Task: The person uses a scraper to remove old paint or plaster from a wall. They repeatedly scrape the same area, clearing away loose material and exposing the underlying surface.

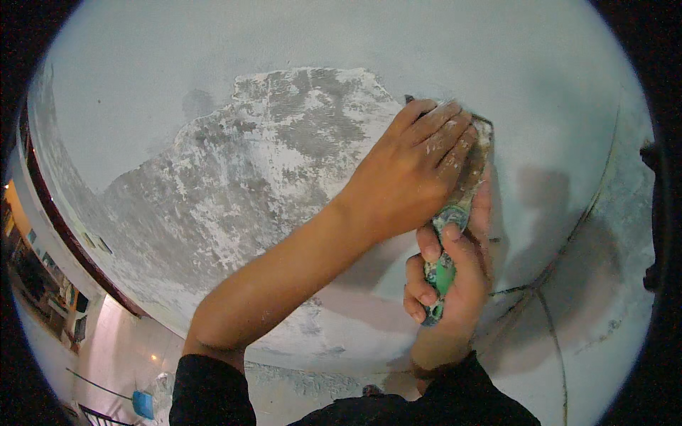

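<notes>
My right hand is wrapped around the green, plaster-smeared handle of a wide putty knife. The tool points upward with its blade against a pale painted wall. Across the blade lies my left hand, its fingers bent over the metal near the top edge and flecked with white. Most of the blade is hidden under that hand. To the left of the knife spreads a rough patch where the pale coat is gone and mottled grey and white shows.
At the right, dark lines meet at a corner. A dark red trim strip runs down the left. Below it are a glossy floor and a blue dustpan-like object with a thin handle. Shelves with items stand at far left.
</notes>
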`<state>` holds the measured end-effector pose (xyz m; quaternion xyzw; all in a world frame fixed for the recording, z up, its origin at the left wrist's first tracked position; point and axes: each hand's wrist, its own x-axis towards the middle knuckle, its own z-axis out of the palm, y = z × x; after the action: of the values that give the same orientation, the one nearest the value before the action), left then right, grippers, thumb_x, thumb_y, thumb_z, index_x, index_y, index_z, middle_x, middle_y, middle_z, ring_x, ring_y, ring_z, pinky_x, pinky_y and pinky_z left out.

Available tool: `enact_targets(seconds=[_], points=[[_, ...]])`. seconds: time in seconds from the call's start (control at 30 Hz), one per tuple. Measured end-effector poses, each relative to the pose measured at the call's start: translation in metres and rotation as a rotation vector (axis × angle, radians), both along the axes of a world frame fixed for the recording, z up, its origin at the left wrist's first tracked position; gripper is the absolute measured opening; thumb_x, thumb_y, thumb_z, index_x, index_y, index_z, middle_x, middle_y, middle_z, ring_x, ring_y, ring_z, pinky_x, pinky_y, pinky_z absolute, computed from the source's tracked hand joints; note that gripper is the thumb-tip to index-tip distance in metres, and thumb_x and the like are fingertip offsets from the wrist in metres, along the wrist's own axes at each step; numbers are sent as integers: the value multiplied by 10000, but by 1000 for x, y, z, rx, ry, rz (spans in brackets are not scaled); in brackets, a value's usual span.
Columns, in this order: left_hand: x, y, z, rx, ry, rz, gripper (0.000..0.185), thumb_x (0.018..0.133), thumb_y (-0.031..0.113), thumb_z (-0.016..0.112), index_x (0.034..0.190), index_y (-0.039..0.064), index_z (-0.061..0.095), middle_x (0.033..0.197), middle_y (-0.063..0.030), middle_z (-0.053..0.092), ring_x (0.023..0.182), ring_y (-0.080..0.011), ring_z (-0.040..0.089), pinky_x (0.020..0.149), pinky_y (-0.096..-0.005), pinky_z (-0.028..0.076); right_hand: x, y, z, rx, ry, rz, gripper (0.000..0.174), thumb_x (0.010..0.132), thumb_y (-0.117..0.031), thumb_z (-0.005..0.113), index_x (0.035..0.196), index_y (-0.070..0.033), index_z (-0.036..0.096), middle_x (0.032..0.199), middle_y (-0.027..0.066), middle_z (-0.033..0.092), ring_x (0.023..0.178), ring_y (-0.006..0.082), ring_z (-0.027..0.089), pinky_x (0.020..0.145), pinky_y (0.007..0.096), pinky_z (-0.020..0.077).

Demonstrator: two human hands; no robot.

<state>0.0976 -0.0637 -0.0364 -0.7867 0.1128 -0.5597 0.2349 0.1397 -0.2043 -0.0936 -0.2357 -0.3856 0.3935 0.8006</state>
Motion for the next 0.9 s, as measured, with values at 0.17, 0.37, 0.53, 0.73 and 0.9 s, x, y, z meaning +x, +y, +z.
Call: enact_targets(seconds=[0.17, 0.37, 0.53, 0.73, 0.9], points=[[-21, -1, -10, -41, -13, 22, 405, 794, 136, 566, 1166, -17, 618, 1250, -161, 605, 1182, -331, 566, 1003, -493, 417, -12, -3, -1, -13, -69, 59, 798, 965, -235, 503, 1513, -375, -62, 776, 71, 455, 389, 140, 445, 298, 280, 398], [-21, 11, -5, -38, 15, -55, 390, 795, 132, 579, 1158, -1, 633, 1231, -144, 622, 1186, -314, 572, 983, -493, 430, -18, 3, 0, -6, -24, 58, 812, 966, -241, 512, 1514, -360, -76, 774, 65, 452, 384, 135, 436, 300, 272, 389], [-16, 16, 1, -4, -27, -53, 389, 788, 134, 592, 1155, 15, 642, 1227, -131, 628, 1173, -307, 580, 973, -489, 439, -20, 12, 0, -15, 2, 11, 822, 958, -251, 523, 1514, -361, -74, 745, 63, 445, 360, 132, 412, 284, 267, 369], [-16, 16, 10, 11, -41, -23, 386, 782, 135, 603, 1150, 29, 648, 1225, -123, 632, 1160, -297, 589, 981, -478, 436, -19, 18, 8, 55, -37, 2, 829, 945, -258, 531, 1516, -357, -62, 727, 62, 434, 351, 137, 405, 276, 271, 364], [-13, 15, 20, 18, -63, -30, 405, 773, 122, 606, 1170, 51, 642, 1239, -111, 627, 1171, -287, 580, 1004, -455, 423, -13, 14, 17, 74, -139, -27, 807, 945, -223, 501, 1521, -349, -50, 736, 64, 438, 355, 140, 407, 278, 279, 380]])
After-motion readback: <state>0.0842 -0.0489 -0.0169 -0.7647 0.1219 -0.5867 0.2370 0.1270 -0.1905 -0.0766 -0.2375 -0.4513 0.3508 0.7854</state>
